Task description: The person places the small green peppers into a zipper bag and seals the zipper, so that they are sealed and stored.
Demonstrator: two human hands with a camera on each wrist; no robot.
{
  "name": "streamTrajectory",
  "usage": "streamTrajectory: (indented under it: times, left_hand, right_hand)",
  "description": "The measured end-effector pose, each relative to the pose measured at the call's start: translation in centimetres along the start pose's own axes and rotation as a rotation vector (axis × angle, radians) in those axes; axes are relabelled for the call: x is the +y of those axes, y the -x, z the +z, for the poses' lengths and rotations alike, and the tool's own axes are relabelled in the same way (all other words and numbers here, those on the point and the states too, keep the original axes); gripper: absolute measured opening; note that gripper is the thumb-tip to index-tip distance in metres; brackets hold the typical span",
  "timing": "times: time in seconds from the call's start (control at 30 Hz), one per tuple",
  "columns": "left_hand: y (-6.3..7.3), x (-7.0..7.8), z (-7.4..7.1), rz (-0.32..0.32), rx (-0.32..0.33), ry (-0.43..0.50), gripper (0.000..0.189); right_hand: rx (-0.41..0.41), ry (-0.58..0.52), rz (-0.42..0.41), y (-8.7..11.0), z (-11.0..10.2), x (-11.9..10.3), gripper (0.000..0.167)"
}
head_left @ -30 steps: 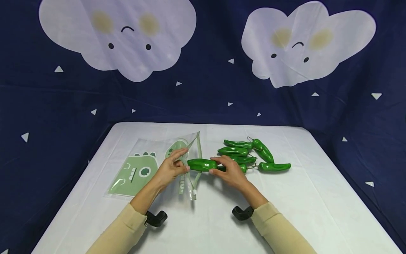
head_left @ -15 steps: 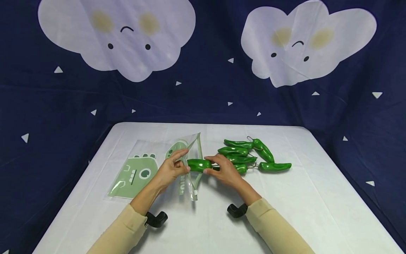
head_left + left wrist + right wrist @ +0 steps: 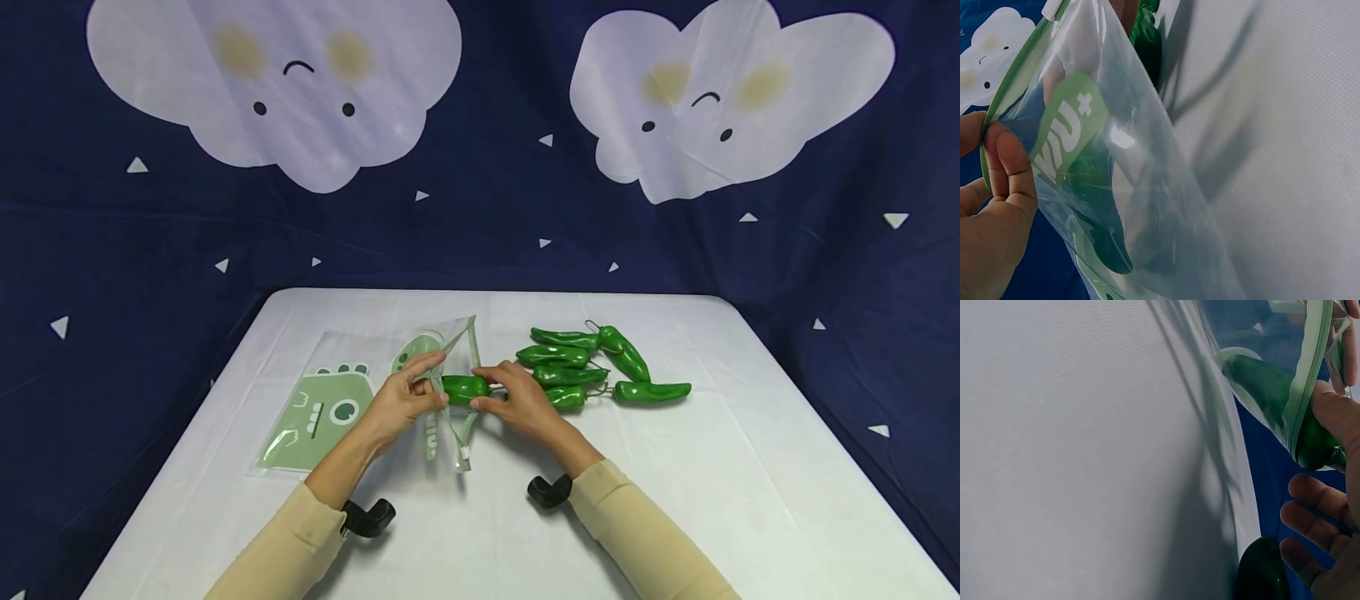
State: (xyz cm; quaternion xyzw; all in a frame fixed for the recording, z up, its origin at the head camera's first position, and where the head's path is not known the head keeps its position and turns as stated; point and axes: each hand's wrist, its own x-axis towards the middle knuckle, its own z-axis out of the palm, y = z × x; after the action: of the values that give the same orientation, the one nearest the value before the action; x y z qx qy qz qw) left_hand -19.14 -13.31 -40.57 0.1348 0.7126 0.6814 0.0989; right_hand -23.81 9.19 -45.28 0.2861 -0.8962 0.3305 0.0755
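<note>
A clear zip bag (image 3: 348, 346) with green trim stands with its mouth spread toward the right. My left hand (image 3: 402, 400) pinches the rim of that mouth; in the left wrist view the fingers (image 3: 1013, 162) grip the green zip edge. A green pepper (image 3: 463, 389) lies partly inside the bag, its tip seen through the plastic in the left wrist view. The right hand (image 3: 520, 400) pinches the pepper's stem end between thumb and fingers, right at the bag's opening. In the right wrist view the thumb (image 3: 1338, 415) presses on the pepper.
Several more green peppers (image 3: 651, 392) lie in a loose group right of the bag. Left of it on the white table (image 3: 480, 533) rests the bag's printed part, with a green monster figure (image 3: 322, 417). A dark blue cloth (image 3: 495, 225) hangs behind the table.
The right hand has moved left, pushing the pepper deeper into the bag, so less of it shows outside. The left hand has stayed at the rim.
</note>
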Motion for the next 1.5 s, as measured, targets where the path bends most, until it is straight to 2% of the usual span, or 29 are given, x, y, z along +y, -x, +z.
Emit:
streamTrajectory:
  times: [0.4, 0.67, 1.07, 1.5]
  left_hand:
    - [-0.4, -0.7, -0.4, -0.006, 0.027, 0.009, 0.072]
    - [-0.4, -0.5, -0.5, -0.019, 0.037, 0.005, 0.072]
    - [-0.5, 0.1, -0.6, -0.031, 0.059, 0.016, 0.072]
    - [-0.7, -0.3, -0.8, -0.025, 0.055, 0.013, 0.072]
  right_hand:
    - [0.053, -0.035, -0.004, 0.3, -1.0, -0.2, 0.053]
    - [0.076, -0.083, 0.019, 1.9, -3.3, 0.3, 0.053]
    - [0.089, -0.061, 0.088, 4.5, -5.9, 3.1, 0.053]
    - [0.095, -0.007, 0.164, 6.2, -7.5, 5.7, 0.048]
